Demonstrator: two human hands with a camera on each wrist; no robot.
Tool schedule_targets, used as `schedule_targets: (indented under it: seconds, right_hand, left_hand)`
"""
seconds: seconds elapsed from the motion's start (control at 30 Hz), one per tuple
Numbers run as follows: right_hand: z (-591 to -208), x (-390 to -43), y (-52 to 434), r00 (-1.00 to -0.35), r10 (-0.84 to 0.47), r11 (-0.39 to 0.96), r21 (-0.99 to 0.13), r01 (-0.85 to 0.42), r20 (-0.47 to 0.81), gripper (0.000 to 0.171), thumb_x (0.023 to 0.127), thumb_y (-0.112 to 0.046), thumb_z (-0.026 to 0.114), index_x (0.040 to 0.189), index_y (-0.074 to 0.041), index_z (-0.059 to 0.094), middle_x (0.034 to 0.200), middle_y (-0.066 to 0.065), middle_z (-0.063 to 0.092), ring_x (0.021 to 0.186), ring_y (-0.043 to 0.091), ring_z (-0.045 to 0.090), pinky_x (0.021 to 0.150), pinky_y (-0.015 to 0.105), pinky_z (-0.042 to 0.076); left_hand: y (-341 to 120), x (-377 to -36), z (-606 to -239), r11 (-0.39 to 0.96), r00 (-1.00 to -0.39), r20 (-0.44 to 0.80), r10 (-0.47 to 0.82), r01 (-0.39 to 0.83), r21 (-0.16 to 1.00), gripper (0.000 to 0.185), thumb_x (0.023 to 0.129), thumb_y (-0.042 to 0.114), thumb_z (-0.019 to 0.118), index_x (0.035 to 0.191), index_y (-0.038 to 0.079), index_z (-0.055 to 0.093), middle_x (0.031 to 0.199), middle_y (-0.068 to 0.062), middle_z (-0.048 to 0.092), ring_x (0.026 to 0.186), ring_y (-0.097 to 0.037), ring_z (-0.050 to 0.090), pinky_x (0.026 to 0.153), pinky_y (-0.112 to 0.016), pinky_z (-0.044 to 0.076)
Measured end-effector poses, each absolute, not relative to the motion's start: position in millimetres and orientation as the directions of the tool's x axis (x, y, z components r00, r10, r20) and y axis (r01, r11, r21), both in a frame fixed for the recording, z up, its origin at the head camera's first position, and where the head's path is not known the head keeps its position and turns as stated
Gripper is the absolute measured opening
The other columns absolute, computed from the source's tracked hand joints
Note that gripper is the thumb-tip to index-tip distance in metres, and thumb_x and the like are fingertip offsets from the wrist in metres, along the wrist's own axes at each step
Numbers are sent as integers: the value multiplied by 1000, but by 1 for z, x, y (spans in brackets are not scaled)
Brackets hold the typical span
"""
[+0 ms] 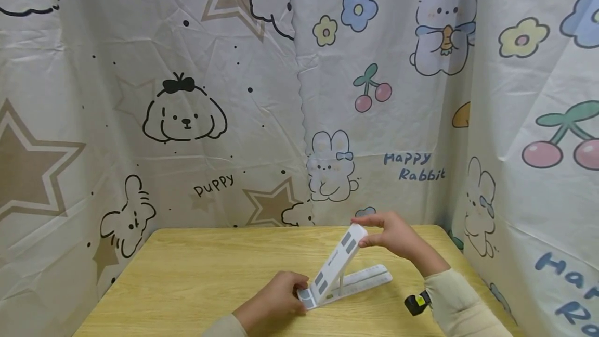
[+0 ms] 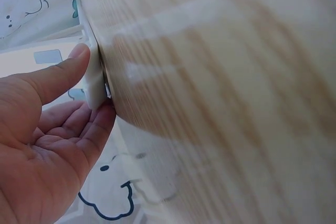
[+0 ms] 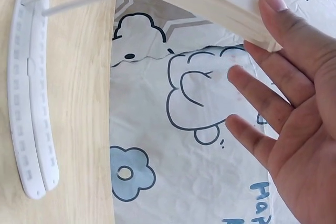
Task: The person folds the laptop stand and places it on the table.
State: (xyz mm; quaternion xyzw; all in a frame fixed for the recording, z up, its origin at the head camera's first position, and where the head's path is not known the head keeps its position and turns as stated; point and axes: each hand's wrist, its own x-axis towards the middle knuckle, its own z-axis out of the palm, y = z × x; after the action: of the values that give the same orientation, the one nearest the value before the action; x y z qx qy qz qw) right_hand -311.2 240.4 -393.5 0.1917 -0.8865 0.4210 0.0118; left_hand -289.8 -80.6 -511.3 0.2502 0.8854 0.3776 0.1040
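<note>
sleeves (image 1: 465, 306), pale, come in from seven o'clock and half past four; at the right cuff sits a black device (image 1: 416, 303). the left hand (image 1: 278, 295) pinches the near, hinged end of a white folding stand (image 1: 331, 274), thumb on one face, fingers underneath. the stand is on the table (image 1: 201, 264), about half past five in the head view, its long base (image 1: 367, 277) pointing between two and three o'clock. the upper panel (image 1: 333, 259), with grey patches (image 1: 346, 239), tilts up from that end, its long axis toward one o'clock, a thin strut (image 1: 341, 281) between it and the base. the right hand (image 1: 398, 235) pinches the panel's top end between thumb and forefinger, other fingers spread clear. behind hangs a curtain (image 1: 267, 134) printed with puppies and rabbits.
</note>
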Motion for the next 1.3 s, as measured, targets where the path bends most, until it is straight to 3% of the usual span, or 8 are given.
schedule_targets:
  seconds: [0.13,0.27,0.4,0.9,1.13,1.3]
  right_hand:
    - [-398,-302,239,-933,-302,562,-754,-341,196,56,78,-30,89,129,-17,72,135,4,68,128,36,59,107,65,44]
    - [-400,-292,236,-946,-246,572,-757,-316,210,55,77,-31,89,128,-19,73,136,5,68,131,38,56,108,69,41]
    - [-401,-282,230,-958,-177,588,-756,-288,226,55,76,-33,90,127,-20,74,133,5,69,131,40,57,107,71,41]
    - [-407,-255,214,-961,-19,585,-776,-234,275,56,77,-32,90,128,-16,73,131,3,71,128,34,61,105,58,50]
    - [-418,-257,218,-942,-78,543,-779,-314,326,58,79,-32,89,132,-16,69,126,3,73,122,34,64,98,50,57]
    - [-425,-258,229,-909,-161,537,-739,-407,383,73,77,-35,89,142,-20,60,133,-4,68,117,20,65,103,41,55]
  left_hand:
    - [-83,-291,-511,587,-856,18,517,370,720,45,68,0,92,109,-1,74,98,-1,74,88,-9,63,82,-26,57]
    - [-85,-294,-512,588,-864,6,503,347,731,58,67,-1,91,121,-6,70,103,-4,75,93,-11,66,88,-31,59]
    - [-87,-298,-512,590,-864,15,503,356,724,60,67,-2,91,122,-8,69,102,-5,75,93,-13,67,88,-33,59]
    - [-90,-306,-511,595,-872,-9,489,326,735,53,73,-8,85,123,-8,69,106,-9,75,93,-17,67,84,-34,61]
    - [-82,-309,-506,686,-861,-8,508,399,608,58,73,0,89,127,-4,68,107,-6,75,94,-14,67,88,-33,59]
    - [-69,-305,-487,706,-861,16,508,427,565,62,77,13,90,133,3,65,125,-12,69,109,-28,67,93,-41,58]
